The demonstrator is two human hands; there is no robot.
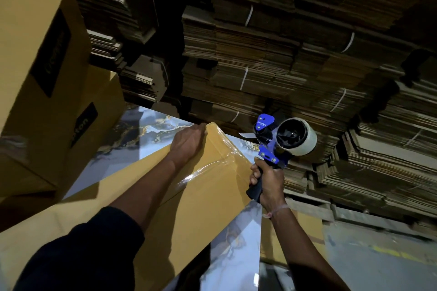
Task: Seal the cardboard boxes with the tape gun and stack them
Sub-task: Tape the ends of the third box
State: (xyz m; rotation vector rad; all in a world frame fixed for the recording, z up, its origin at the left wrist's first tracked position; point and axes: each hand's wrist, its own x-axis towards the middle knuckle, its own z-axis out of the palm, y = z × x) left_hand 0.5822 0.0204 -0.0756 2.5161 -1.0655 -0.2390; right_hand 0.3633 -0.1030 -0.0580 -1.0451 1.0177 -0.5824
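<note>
Left hand (189, 142) flat on taped cardboard box (189, 196), right hand (267, 182) gripping blue tape gun (279, 144) handle

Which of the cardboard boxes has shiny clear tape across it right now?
The box under the left hand, lying on the marbled table. The stacked boxes at left show black printed labels instead.

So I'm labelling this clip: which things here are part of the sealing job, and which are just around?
In the job:
cardboard box, under the left hand
tape gun, gripped by the right hand
stacked boxes

Just around:
bundled flat cartons
marbled table
</note>
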